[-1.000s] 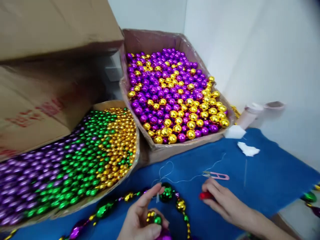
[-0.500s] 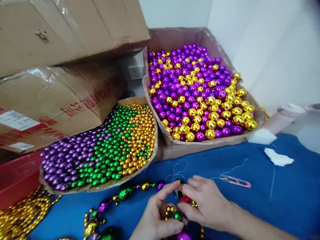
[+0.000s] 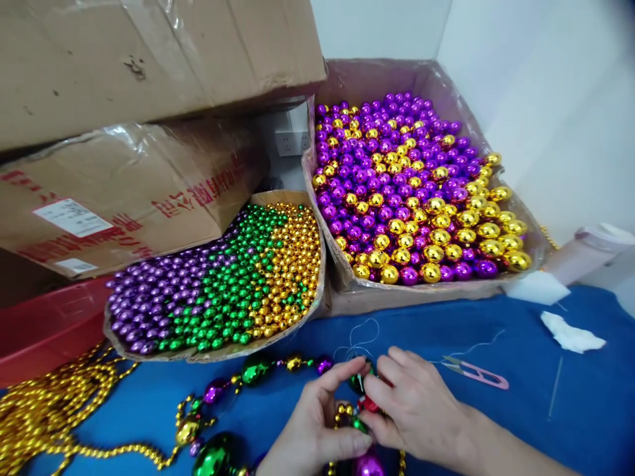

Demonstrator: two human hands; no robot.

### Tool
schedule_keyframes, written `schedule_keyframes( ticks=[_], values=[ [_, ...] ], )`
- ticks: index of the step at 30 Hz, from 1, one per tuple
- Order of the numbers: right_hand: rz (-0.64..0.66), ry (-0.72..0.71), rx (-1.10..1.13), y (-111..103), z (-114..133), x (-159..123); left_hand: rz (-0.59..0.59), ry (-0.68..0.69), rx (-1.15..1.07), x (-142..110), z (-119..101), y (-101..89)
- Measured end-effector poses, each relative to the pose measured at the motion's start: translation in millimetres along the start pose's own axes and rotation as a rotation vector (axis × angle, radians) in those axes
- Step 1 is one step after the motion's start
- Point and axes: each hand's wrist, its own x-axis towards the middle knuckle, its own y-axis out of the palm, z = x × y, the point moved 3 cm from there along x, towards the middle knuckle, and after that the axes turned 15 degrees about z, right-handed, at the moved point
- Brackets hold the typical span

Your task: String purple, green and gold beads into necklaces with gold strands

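Observation:
Both of my hands work close together over the blue cloth at the lower middle. My left hand (image 3: 317, 420) is curled round part of a beaded necklace, its thumb by a large purple bead (image 3: 368, 464) and its index finger stretched toward the other hand. Small gold beads (image 3: 344, 411) and a green bead show between its fingers. My right hand (image 3: 421, 400) pinches a small red piece (image 3: 367, 403) between thumb and fingers. Clear thread (image 3: 362, 335) loops up behind the fingertips. The necklace runs on to the left with a faceted green bead (image 3: 256, 370); its part under my palms is hidden.
Pink-handled thread snips (image 3: 479, 374) lie right of my hands. Behind stand a box of small purple, green and gold beads (image 3: 213, 291) and a larger carton of purple and gold balls (image 3: 407, 185). Gold bead strands (image 3: 54, 403) lie at left, white scraps (image 3: 570, 332) at right.
The view has shifted, so the boxes and table things sit further right. My hands stay together on the necklace; my right fingers have moved slightly, and more of the red piece shows.

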Motion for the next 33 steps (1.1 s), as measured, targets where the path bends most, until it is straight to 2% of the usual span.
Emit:
schedule_keyframes(
  ticks=[6,10,14,16,21,23,25,28,30,31,33],
  values=[
    [0.109,-0.035,-0.022,2.3,-0.1,0.6,-0.008,0.008,0.038,-1.5,1.0,-0.9],
    [0.163,-0.039,0.004,-3.6,-2.3,0.1,0.031,-0.012,0.061,-2.4,-1.3,-1.2],
    [0.199,-0.010,0.046,-8.0,-12.4,-17.2,0.061,-0.030,0.130,-2.8,-7.4,4.2],
    [0.206,0.063,0.070,3.3,-23.0,-34.9,0.043,-0.014,0.171,-2.6,-11.8,8.9],
    [0.192,0.306,0.086,59.6,-53.9,-85.7,-0.092,0.107,0.348,-0.3,-32.4,21.3],
    [0.156,0.340,0.079,65.5,-58.7,-100.1,-0.130,0.149,0.362,3.1,-44.4,28.8],
    [0.096,0.356,0.099,53.5,-55.4,-109.8,-0.167,0.200,0.306,8.3,-58.0,39.9],
    [-0.134,0.287,0.270,17.0,-31.8,-113.8,-0.227,0.341,0.222,17.5,-79.2,63.8],
    [-0.279,0.181,0.381,-2.3,-6.0,-105.7,-0.247,0.447,0.198,23.5,-90.6,82.0],
    [-0.281,0.145,0.412,-7.1,7.4,-97.4,-0.239,0.490,0.188,26.4,-95.1,90.9],
    [-0.306,0.227,0.532,-12.5,25.8,-78.1,-0.197,0.560,0.174,31.3,-104.0,105.8]
  ],
)
